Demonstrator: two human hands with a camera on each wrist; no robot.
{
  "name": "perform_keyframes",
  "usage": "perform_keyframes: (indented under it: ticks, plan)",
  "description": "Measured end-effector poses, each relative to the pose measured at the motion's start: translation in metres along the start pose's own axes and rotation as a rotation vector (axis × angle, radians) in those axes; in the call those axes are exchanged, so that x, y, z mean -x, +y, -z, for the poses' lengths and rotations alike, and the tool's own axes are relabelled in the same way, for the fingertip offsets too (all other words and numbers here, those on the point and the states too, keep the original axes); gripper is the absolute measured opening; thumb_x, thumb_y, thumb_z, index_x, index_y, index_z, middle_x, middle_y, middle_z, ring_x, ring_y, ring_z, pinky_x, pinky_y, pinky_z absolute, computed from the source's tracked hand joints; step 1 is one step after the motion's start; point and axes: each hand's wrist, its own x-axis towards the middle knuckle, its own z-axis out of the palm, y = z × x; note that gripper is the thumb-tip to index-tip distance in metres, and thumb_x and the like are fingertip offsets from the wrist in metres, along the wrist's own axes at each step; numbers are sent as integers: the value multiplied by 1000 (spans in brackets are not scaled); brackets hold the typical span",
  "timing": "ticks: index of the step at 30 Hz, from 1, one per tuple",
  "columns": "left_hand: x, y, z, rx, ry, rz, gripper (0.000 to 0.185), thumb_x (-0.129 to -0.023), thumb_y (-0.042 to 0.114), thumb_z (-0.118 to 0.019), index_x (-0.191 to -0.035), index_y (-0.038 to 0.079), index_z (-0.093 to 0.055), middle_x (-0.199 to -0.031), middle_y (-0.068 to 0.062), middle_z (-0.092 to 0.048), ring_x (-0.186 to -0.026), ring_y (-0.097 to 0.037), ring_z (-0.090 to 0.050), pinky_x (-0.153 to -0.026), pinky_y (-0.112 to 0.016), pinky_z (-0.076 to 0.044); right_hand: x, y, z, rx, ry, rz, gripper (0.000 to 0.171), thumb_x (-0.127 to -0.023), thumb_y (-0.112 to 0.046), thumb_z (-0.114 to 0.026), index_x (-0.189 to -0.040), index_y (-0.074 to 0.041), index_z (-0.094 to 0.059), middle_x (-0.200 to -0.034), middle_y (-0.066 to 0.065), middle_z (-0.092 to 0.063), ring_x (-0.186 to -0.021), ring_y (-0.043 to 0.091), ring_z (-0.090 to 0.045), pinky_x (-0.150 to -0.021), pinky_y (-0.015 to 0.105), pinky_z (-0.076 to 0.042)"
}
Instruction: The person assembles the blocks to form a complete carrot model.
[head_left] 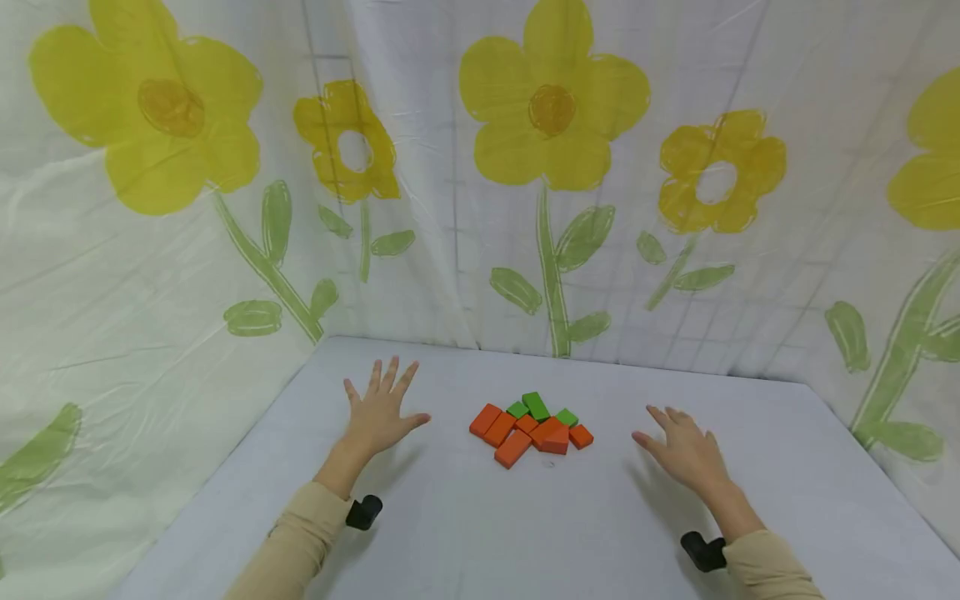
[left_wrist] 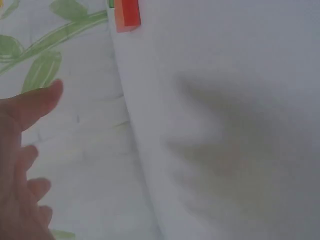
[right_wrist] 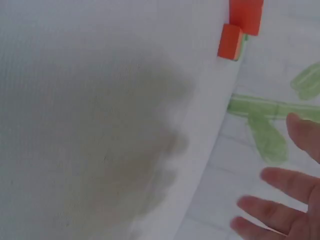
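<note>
A cluster of orange blocks and green blocks lies in the middle of the white table. To its left, my left hand hovers over the table with fingers spread, holding nothing. My right hand is held above the table on the other side, its fingers extended and nothing in them. In the left wrist view, an orange block shows at the top, beyond the thumb. The right wrist view has an orange block near its upper right, apart from the fingers.
Behind the white table hangs a pale curtain printed with yellow flowers and green leaves. It also runs along the left and right sides. A small black wrist camera sits on the left wrist, another black camera on the right.
</note>
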Motion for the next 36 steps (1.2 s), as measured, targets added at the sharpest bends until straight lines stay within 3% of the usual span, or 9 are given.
perform_keyframes:
  ticks: [3, 5, 9, 15, 20, 23, 28, 33, 36]
  plan:
    - [-10, 8, -7, 131, -79, -43, 72, -90, 23, -68, -149, 2, -33, -155, -23, -26, -143, -44, -13, -100, -77, -5, -1, -9, 0, -24, -29, -3, 53, -96, -38, -58, -128, 4, -58, -122, 28, -60, -109, 45, -57, -82, 56, -48]
    - [-18, 14, -14, 223, -136, -74, 65, -89, 9, -66, -146, -1, -37, -151, -23, -33, -142, -43, -19, -104, -72, -13, -1, -16, -1, -37, -41, -4, 45, -95, -33, -60, -122, 3, -62, -113, 23, -65, -99, 39, -62, -73, 50, -52]
    - [-34, 28, -29, 325, -246, -141, 60, -85, -7, -63, -142, -1, -44, -147, -24, -39, -140, -42, -26, -109, -58, -24, 0, -33, -4, -62, -39, 27, 38, -94, -28, -63, -118, 1, -65, -108, 18, -68, -95, 34, -64, -71, 47, -52]
    - [-55, 54, -42, 282, -390, -224, 63, -79, -19, -62, -137, -2, -48, -145, -21, -44, -137, -38, -34, -111, -49, -28, 5, -52, -10, -93, -40, 69, 34, -93, -26, -65, -117, -2, -67, -106, 13, -69, -93, 31, -64, -72, 46, -53]
    - [-67, 65, -52, 204, -473, -183, 61, -79, -18, -59, -137, 0, -51, -142, -17, -48, -134, -33, -40, -110, -45, -30, 11, -63, -14, -132, -39, 76, 32, -91, -23, -67, -115, -2, -68, -108, 11, -70, -95, 30, -65, -76, 47, -52]
    - [-70, 65, -57, 155, -475, -164, 56, -79, -14, -63, -133, -1, -53, -135, -17, -53, -128, -31, -46, -108, -42, -34, 13, -67, -16, -157, -47, 85, 30, -91, -21, -68, -114, -1, -69, -107, 11, -70, -95, 31, -65, -77, 47, -52]
    - [-71, 60, -57, 148, -416, -136, 53, -74, 1, -76, -124, -3, -57, -113, -12, -57, -101, -25, -52, -93, -38, -44, 15, -68, -18, -168, -54, 83, 28, -91, -20, -68, -112, -2, -70, -107, 12, -70, -95, 30, -65, -77, 47, -52]
    - [-60, 53, -49, 280, -332, -115, 51, -68, 10, -85, -112, -2, -62, -102, -7, -58, -92, -21, -53, -86, -36, -47, 14, -65, -19, -171, -48, 88, 28, -90, -19, -69, -111, -1, -70, -107, 12, -70, -94, 29, -65, -78, 47, -52]
    - [-46, 54, -43, 372, -311, -159, 50, -67, 11, -87, -109, -1, -62, -101, -6, -59, -95, -24, -56, -87, -38, -47, 11, -63, -22, -214, -48, 105, 27, -89, -17, -70, -110, 0, -70, -105, 13, -70, -92, 28, -65, -77, 45, -53]
